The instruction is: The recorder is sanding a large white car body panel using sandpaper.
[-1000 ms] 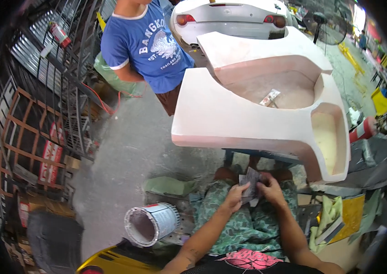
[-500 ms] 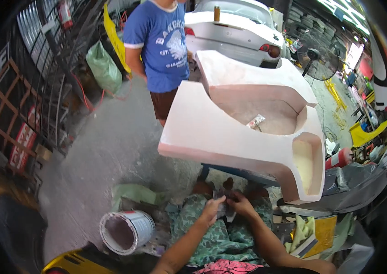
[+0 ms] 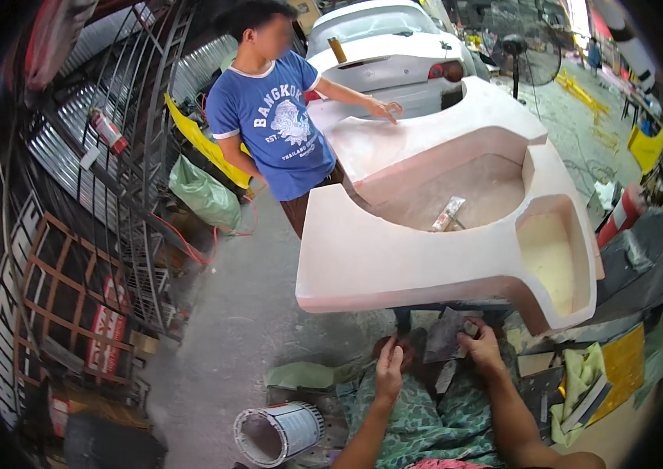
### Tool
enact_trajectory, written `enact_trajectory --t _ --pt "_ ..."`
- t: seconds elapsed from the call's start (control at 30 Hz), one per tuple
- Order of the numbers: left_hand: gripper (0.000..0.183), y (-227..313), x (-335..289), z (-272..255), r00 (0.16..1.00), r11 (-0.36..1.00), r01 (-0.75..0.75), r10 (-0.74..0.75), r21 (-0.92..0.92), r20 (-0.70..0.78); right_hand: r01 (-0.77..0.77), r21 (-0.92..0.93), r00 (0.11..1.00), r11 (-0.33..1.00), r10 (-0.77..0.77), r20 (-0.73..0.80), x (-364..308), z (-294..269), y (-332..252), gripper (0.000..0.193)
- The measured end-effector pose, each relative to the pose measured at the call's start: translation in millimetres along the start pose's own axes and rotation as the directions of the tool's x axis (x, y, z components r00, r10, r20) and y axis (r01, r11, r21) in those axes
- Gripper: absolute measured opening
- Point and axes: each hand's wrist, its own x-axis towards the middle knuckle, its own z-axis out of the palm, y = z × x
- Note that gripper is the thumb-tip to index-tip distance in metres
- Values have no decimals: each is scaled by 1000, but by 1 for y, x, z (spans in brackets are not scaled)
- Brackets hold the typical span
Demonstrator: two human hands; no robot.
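My right hand [image 3: 484, 349] pinches a grey, dusty sheet of sandpaper [image 3: 444, 336] by its edge, above my lap. My left hand [image 3: 388, 370] is to the left of the sheet, apart from it, fingers stretched out and nothing seen in it. A small grey strip [image 3: 445, 377] shows just below the sheet, over my camouflage-patterned clothing [image 3: 456, 414]. Beyond both hands stands a large pale pinkish-white moulded body panel [image 3: 409, 254] with a big curved opening and a recess at its right end. A small printed packet [image 3: 448, 214] rests inside the opening.
Across the panel a person in a blue shirt [image 3: 288, 129] rests a hand on its far part. An open bucket [image 3: 280, 432] stands low left of my legs. At right lie a yellow-green cloth [image 3: 581, 383] and a yellow board [image 3: 620, 359]. A white car [image 3: 382, 59] is behind.
My hands have moved apart, leaving the sandpaper in the right one. The person's arm now reaches onto the panel. My view has shifted, showing more to the left.
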Motion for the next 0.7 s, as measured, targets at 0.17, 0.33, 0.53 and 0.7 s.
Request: enact_trajectory --t 0.17,0.33,0.53,0.7 --pt "71 25 -8 -7 930 126 -161 352 979 108 141 -296 990 945 -131 54 -7 -3 2 38" --pt "64 10 43 -60 939 205 -326 -45 923 342 62 -185 998 981 -64 -4 -9 -8 5 40" --pt "81 37 63 -81 971 227 0 231 974 -54 84 -282 993 956 -104 -57 -6 -18 36 46" --pt "96 33 -26 14 980 -434 -200 -106 879 170 87 -334 995 938 -97 -14 -14 -14 1 54"
